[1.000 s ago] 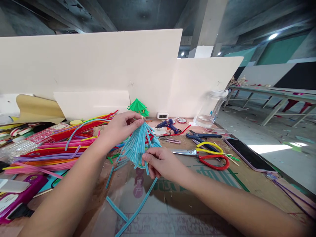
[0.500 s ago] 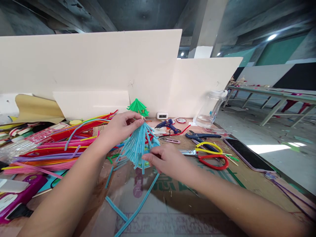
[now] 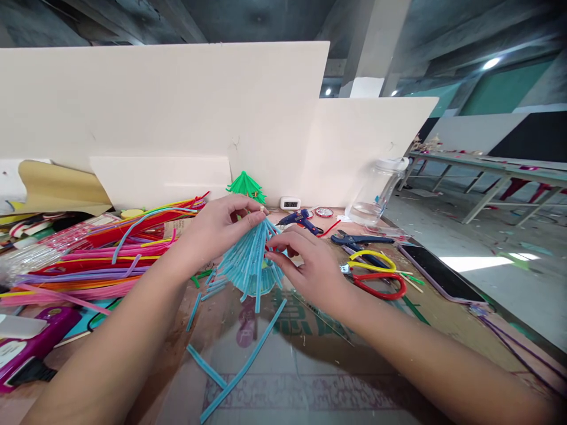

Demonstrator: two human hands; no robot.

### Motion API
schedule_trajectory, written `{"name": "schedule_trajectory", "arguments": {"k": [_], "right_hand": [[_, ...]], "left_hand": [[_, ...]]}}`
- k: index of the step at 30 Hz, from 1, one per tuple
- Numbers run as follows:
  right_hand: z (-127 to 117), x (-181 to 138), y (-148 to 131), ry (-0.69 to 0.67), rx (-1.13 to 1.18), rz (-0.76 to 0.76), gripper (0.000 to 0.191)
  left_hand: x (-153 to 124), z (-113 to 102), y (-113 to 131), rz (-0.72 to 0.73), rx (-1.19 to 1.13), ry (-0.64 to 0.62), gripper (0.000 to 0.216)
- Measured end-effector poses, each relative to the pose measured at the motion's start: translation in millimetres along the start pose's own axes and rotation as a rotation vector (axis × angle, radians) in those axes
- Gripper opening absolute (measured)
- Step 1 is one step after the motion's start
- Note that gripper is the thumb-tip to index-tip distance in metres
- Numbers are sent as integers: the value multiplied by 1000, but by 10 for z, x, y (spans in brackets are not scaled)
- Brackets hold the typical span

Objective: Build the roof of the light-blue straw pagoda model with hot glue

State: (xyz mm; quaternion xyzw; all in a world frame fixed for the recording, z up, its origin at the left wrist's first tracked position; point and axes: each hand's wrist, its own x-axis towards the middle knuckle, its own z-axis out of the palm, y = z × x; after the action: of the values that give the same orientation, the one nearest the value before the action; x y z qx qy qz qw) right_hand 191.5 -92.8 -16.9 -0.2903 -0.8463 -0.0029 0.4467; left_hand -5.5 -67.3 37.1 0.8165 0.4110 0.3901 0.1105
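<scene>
A cone of light-blue pipe cleaners (image 3: 248,262) stands at the middle of the table, its strands hanging down and fanning out. My left hand (image 3: 221,230) pinches the cone's tip, where a small pale stick end shows. On the cone's right side, my right hand (image 3: 312,260) has its thumb and fingers closed on one blue strand. Something red shows between the strands near those fingertips. A green pipe-cleaner tree (image 3: 245,184) rises just behind my left hand, partly hidden. Cut blue pipe cleaners (image 3: 250,360) lie on the table in front of the cone.
Scissors (image 3: 376,274), pliers (image 3: 361,239), a glue gun (image 3: 302,220) and a phone (image 3: 440,274) lie to the right. Behind them stands a clear jug (image 3: 372,198). Coloured pipe cleaners (image 3: 106,254) are heaped left, above a purple power strip (image 3: 42,336). A white board (image 3: 177,112) closes off the back.
My right hand has moved up from the cone's lower edge to its right side, fingers now on a strand. My left hand stays at the tip. The view has shifted slightly.
</scene>
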Motion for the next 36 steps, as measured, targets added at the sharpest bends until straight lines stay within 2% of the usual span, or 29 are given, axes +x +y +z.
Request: {"name": "schedule_trajectory", "arguments": {"k": [11,18,24,31,36], "right_hand": [[41,-23,7,11,-11,-18,12],[69,-30,1,-37,-53,-8,13],[74,-31,21,-30,44,43,8],[103,-69,72,68,30,-129,13],[125,-80,84,59,-1,-136,15]], "left_hand": [[3,-17,29,-9,49,-19,32],[10,-21,32,-16,67,-17,32],[13,-21,13,-21,61,-14,34],[22,-22,-16,-16,42,-14,35],[24,-18,-13,-14,48,-10,35]]}}
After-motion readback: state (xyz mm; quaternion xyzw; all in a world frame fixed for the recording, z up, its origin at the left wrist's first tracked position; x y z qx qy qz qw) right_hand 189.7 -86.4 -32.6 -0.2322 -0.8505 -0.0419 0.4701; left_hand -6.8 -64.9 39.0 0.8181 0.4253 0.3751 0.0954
